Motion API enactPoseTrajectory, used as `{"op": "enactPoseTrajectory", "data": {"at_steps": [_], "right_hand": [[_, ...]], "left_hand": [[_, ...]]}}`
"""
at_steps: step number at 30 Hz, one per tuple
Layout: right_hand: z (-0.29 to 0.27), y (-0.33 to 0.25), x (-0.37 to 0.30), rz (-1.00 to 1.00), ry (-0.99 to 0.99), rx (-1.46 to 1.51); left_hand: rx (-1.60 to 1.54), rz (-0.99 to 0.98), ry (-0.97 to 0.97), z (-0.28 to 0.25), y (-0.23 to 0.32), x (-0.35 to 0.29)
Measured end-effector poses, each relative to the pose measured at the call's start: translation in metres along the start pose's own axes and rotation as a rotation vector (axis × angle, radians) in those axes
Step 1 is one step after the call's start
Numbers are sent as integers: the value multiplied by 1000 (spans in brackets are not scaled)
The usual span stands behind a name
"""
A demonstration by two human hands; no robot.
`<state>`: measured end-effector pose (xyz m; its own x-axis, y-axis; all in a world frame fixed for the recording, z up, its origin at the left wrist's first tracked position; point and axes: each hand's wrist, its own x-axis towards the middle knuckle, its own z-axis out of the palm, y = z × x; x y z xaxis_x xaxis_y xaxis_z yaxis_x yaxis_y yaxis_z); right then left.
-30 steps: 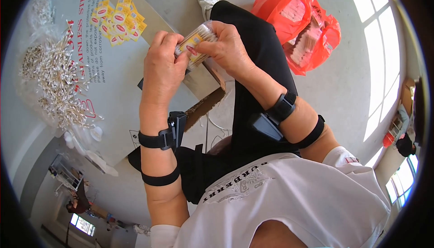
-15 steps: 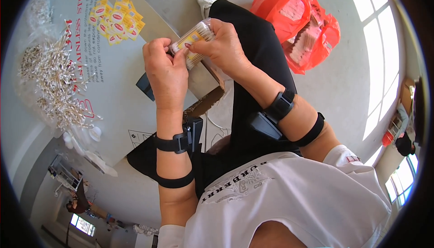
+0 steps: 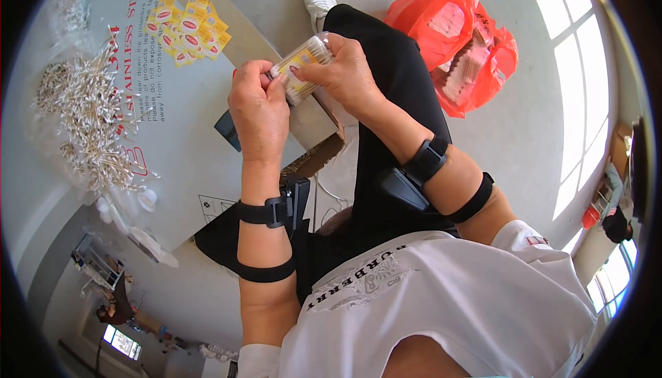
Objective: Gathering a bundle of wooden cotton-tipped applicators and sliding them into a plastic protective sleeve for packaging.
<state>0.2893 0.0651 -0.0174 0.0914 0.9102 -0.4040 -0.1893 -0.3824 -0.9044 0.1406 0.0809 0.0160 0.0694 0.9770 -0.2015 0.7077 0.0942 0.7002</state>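
A clear packet of cotton swabs (image 3: 314, 56) with a yellow label is held up between my hands, over the table edge. My right hand (image 3: 350, 78) grips its right end, thumb lying across the label. At the other end, the fingers of my left hand (image 3: 259, 117) are pinched together on the packet's edge; the fingertips are partly hidden. Left of my hands, yellow printed cards (image 3: 196, 30) lie in a loose cluster on the table (image 3: 186, 102). Further left spreads a big heap of loose cotton swabs (image 3: 93, 112) on clear plastic.
Below my hands is an open cardboard box (image 3: 318, 150). A dark blue block (image 3: 227, 131) sits beside my left wrist. Red plastic bags (image 3: 431, 9) with pink-and-white packs stand on the floor at the right. Another person (image 3: 121, 305) is far off at the lower left.
Both hands and the packet appear slightly further right and lower, as the whole view shifts a little too. The grip on the packet stays much the same.
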Motion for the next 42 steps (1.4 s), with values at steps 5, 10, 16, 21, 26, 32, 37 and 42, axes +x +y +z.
{"op": "enactPoseTrajectory", "data": {"at_steps": [5, 10, 16, 21, 26, 32, 37, 42], "right_hand": [[-11, 2, -4, 146, -59, 258], [-18, -3, -11, 248, -105, 864], [-18, -6, -13, 163, -186, 855], [-19, -9, -13, 134, -166, 549], [-11, -11, -4, -8, -127, 136], [-7, -11, -3, -12, -98, 20], [-4, -9, 0, -25, -74, -99], [-2, -5, -1, 31, -44, -51]], "left_hand": [[153, 314, 183, 12, 1, -38], [482, 413, 20, 28, 3, -58], [485, 372, 34, 33, 7, -58], [253, 434, 235, 12, 3, -41], [19, 331, -25, -27, 5, -2], [16, 300, -274, -36, 8, 25], [201, 324, -271, -24, 10, 26], [-71, 288, -259, -27, 4, 27]]}}
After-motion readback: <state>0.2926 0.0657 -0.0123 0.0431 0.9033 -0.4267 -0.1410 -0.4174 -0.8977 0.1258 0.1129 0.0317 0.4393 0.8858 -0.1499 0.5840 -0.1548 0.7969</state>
